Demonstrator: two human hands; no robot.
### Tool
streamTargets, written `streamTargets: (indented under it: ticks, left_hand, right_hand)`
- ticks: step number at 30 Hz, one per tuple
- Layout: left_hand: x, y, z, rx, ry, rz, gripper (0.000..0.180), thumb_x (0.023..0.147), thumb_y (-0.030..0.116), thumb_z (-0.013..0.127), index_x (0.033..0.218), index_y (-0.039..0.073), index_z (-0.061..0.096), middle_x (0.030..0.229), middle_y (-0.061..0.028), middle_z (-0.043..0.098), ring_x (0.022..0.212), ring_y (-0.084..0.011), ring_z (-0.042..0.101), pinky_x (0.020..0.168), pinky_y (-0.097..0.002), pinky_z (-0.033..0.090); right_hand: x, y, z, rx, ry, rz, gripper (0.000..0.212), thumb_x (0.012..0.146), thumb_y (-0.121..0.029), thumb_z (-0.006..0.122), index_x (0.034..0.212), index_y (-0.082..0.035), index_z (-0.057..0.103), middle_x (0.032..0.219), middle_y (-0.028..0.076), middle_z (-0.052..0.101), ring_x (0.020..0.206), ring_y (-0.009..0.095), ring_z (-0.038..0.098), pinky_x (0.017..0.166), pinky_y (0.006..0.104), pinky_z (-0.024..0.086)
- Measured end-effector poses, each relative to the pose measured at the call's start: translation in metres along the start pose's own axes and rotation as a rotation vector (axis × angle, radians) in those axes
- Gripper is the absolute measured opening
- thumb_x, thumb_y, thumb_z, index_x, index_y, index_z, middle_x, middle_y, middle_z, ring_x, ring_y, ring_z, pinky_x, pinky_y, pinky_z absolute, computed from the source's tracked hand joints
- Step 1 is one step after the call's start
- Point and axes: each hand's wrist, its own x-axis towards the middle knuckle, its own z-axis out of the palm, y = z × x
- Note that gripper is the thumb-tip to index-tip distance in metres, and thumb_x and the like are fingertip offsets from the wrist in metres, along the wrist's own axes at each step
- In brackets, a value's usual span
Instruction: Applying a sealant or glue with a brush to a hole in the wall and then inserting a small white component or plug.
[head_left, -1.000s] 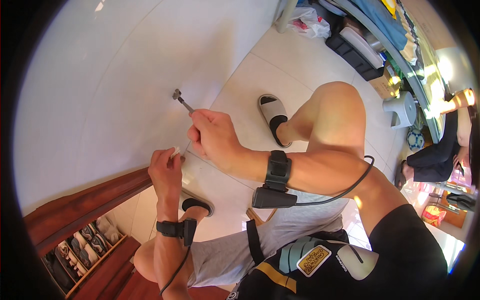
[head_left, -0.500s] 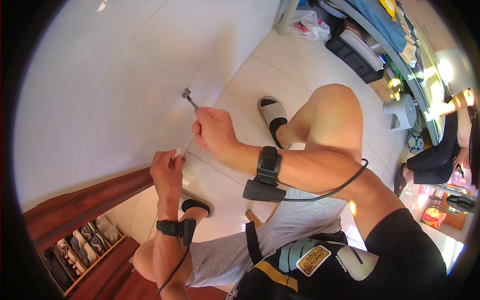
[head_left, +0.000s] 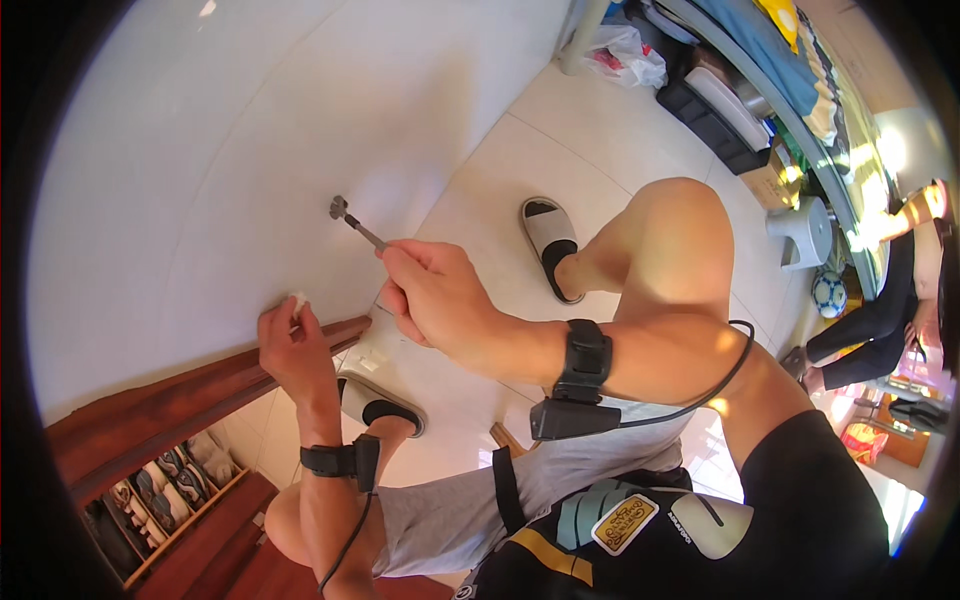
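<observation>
My right hand [head_left: 440, 298] is wrapped round the handle of a small hammer [head_left: 343, 211]. The hammer's dark metal head sticks out to the left, near the white wall. Lower and further left, my left hand [head_left: 297, 362] pinches a small white piece [head_left: 300, 301] at its fingertips, close to the wall. Its exact kind is too small to make out. The hammer head is above the left hand and apart from it. Both wrists wear black straps with cabled boxes.
Beneath my left hand runs a dark red wooden ledge [head_left: 210, 384], with a shoe rack [head_left: 165, 505] below. My slippered feet stand on pale floor tiles. At the right are a grey stool [head_left: 803, 235], a ball [head_left: 829, 295], a black bin [head_left: 715, 125] and another person's legs [head_left: 860, 345].
My left hand has moved left along the wall with the white piece. The hammer head has shifted left and slightly down, while my right hand has come lower.
</observation>
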Motion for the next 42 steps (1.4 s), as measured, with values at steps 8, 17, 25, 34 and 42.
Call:
streamTargets:
  ticks: [8, 17, 25, 34, 42]
  left_hand:
    - [-0.009, -0.01, 0.014, 0.035, -0.01, 0.1, 0.015, 0.086, 0.0, 0.072, 0.102, 0.001, 0.072, 0.094, -0.0102, 0.065, 0.073, -0.0223, 0.067, 0.06, -0.0306, 0.055]
    - [-0.008, -0.025, 0.018, 0.163, 0.019, 0.176, 0.017, 0.089, 0.0, 0.07, 0.106, 0.003, 0.07, 0.097, -0.0109, 0.061, 0.08, -0.0283, 0.066, 0.066, -0.0366, 0.056]
    - [-0.014, -0.023, 0.029, 0.122, -0.098, 0.132, 0.016, 0.089, 0.0, 0.07, 0.105, 0.002, 0.069, 0.096, -0.0122, 0.061, 0.08, -0.0298, 0.065, 0.067, -0.0371, 0.055]
    - [-0.003, -0.021, 0.018, 0.12, -0.067, 0.134, 0.017, 0.09, -0.001, 0.069, 0.107, 0.001, 0.069, 0.097, -0.0122, 0.061, 0.079, -0.0289, 0.065, 0.067, -0.0362, 0.055]
    - [-0.007, -0.025, 0.018, 0.097, -0.07, 0.137, 0.016, 0.089, 0.002, 0.07, 0.106, 0.001, 0.07, 0.096, -0.0115, 0.062, 0.074, -0.0259, 0.063, 0.064, -0.0362, 0.052]
  right_hand:
    - [0.039, -0.006, -0.01, 0.034, 0.236, -0.102, 0.021, 0.098, -0.015, 0.047, 0.103, 0.004, 0.057, 0.067, 0.006, 0.053, 0.043, 0.011, 0.039, 0.04, 0.0292, 0.026]
    - [0.051, -0.033, -0.023, -0.014, 0.326, -0.119, 0.018, 0.096, -0.012, 0.048, 0.09, 0.003, 0.055, 0.068, 0.008, 0.054, 0.044, 0.013, 0.04, 0.04, 0.0297, 0.026]
    - [0.059, -0.022, -0.034, -0.169, 0.33, -0.142, 0.025, 0.097, -0.015, 0.049, 0.077, -0.001, 0.055, 0.066, 0.007, 0.056, 0.045, 0.013, 0.046, 0.041, 0.0313, 0.031]
    - [0.076, -0.007, -0.042, -0.345, 0.362, -0.244, 0.03, 0.097, -0.017, 0.048, 0.075, 0.0, 0.059, 0.061, 0.008, 0.059, 0.046, 0.014, 0.05, 0.042, 0.0319, 0.037]
    - [0.06, -0.006, -0.022, -0.226, 0.335, -0.291, 0.026, 0.096, -0.015, 0.048, 0.077, 0.001, 0.057, 0.065, 0.01, 0.06, 0.048, 0.014, 0.051, 0.042, 0.0324, 0.036]
